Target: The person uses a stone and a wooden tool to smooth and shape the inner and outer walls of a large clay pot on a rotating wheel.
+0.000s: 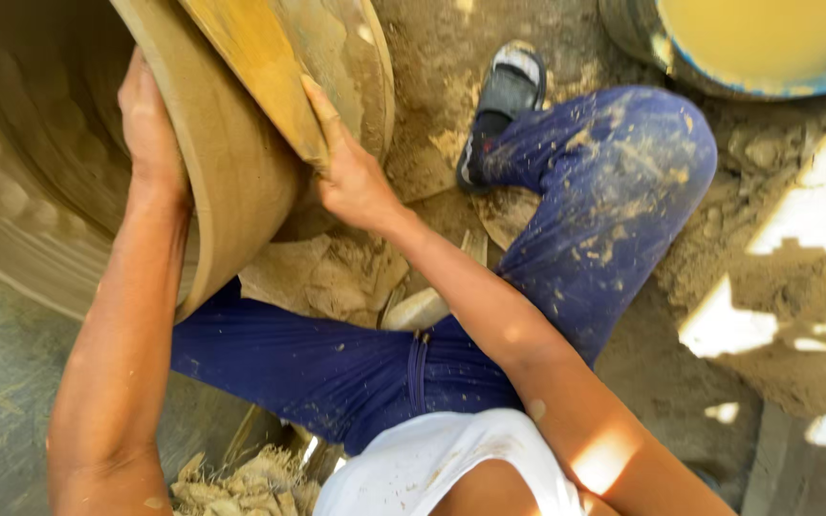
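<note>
— Clay pot (231, 162), big and tan, fills the upper left; it lies tilted against the person's lap, its thick rim curving down toward the blue trousers (585, 210).

— Where are the hands?

— Left hand (150, 129) lies flat on the outer side of the rim, fingers together and curled over the edge; the tips are hidden behind the clay. Right hand (351, 172) presses a flat yellowish wooden paddle (260, 72) against the pot, fingers stretched out side by side along the board, thumb tucked beneath.

— Is that a firm clamp?

— More of a press than a clamp; the palm and straight fingers hold the board to the wall.

— Anything with a label or sign?

— None shows. Top right stands a round tub (767, 48) with a yellow inside and a blue edge, well apart from the hands.

— And around the legs?

— Mud-spattered trousers, a white shirt (432, 459) at the bottom, a black sandal with a white strap (504, 105) on sandy ground (795, 363). Between the knees lie clay scraps (322, 277) and a pale tool (423, 308). A heap of fibrous straw (241, 483) sits at the lower left.
</note>
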